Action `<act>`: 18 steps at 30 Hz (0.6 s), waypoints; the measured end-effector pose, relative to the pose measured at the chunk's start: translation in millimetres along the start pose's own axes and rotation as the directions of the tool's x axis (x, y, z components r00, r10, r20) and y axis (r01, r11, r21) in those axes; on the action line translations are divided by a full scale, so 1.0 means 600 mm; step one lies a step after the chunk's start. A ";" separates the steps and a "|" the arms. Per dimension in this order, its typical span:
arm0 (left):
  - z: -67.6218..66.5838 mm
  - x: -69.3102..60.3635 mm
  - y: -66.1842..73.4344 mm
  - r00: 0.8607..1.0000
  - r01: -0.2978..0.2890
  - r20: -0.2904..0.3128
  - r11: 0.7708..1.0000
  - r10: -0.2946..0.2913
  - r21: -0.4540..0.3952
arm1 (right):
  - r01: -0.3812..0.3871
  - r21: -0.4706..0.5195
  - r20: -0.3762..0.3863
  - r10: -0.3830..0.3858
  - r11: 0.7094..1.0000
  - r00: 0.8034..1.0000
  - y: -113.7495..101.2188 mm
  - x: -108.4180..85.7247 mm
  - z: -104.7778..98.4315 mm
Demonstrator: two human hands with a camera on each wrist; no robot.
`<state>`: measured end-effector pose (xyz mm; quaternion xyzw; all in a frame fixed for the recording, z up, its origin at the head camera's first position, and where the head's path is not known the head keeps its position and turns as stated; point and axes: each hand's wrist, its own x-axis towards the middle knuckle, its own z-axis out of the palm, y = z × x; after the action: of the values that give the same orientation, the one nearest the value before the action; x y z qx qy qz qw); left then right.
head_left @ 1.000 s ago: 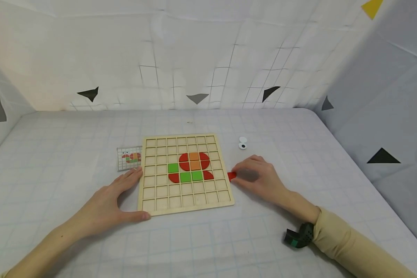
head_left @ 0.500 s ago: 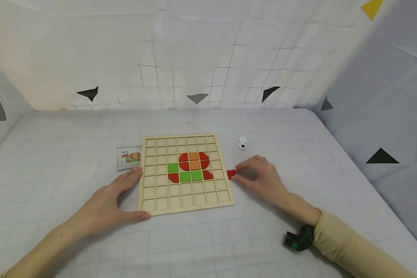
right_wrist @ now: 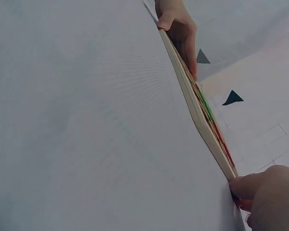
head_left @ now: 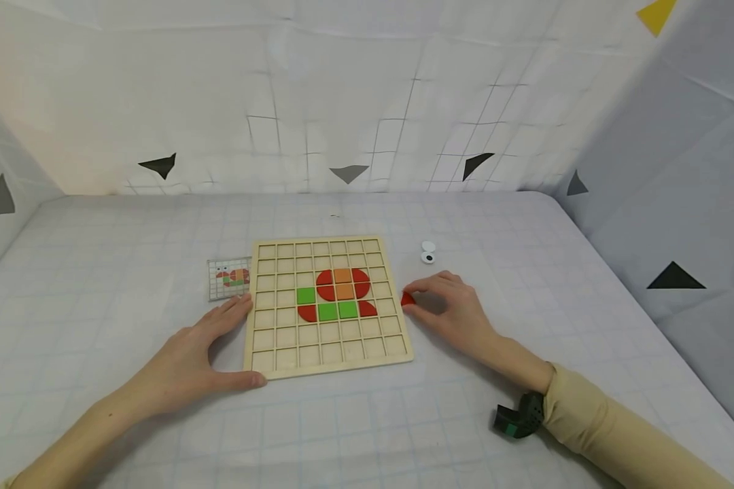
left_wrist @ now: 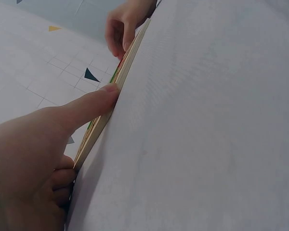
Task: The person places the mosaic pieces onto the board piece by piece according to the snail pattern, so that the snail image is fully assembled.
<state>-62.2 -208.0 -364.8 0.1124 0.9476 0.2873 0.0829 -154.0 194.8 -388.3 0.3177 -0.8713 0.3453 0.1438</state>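
The right hand (head_left: 465,319) pinches a red piece (head_left: 407,299) between thumb and fingertips at the right edge of the wooden board (head_left: 285,337), the fingers covering part of it. The left hand (head_left: 180,363) is spread, its thumb touching the board's near left corner and its fingertips at the left edge. The board lies flat on a white cloth (head_left: 367,435) with a faint grid. In its cells, 4 red curved tiles (head_left: 361,290) flank 2 orange tiles (head_left: 342,275) in a rounded block; nearer the person, a row runs red, green, green, red, with another of the 3 green tiles (head_left: 327,312) above its left end. A printed card (head_left: 229,277) beside the board's left edge bears a small red, green and orange picture on a grid; any lettering there is too small to read. Beyond the right hand lie 2 white discs (head_left: 428,258), the nearer marked with a black dot. Near the tan right sleeve (head_left: 618,414) sits a black wrist device (head_left: 516,415) with a green patch.
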 end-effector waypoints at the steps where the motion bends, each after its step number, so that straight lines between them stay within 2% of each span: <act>1: 0.000 0.000 -0.001 1.000 0.000 -0.001 1.000 0.000 0.002 | 0.002 -0.003 -0.005 -0.002 1.000 1.000 0.000 0.001 0.001; 10: 0.000 0.001 -0.001 1.000 -0.009 -0.008 1.000 0.009 0.001 | -0.005 -0.003 0.006 0.005 1.000 1.000 0.002 0.008 0.001; 18: 0.000 0.000 -0.001 1.000 -0.008 -0.007 1.000 0.008 0.005 | -0.082 0.053 -0.012 0.083 0.995 0.997 -0.008 0.029 -0.001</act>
<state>-62.4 -208.3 -365.0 0.1155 0.9482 0.2855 0.0781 -164.3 184.6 -377.3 0.2827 -0.8733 0.3758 0.1273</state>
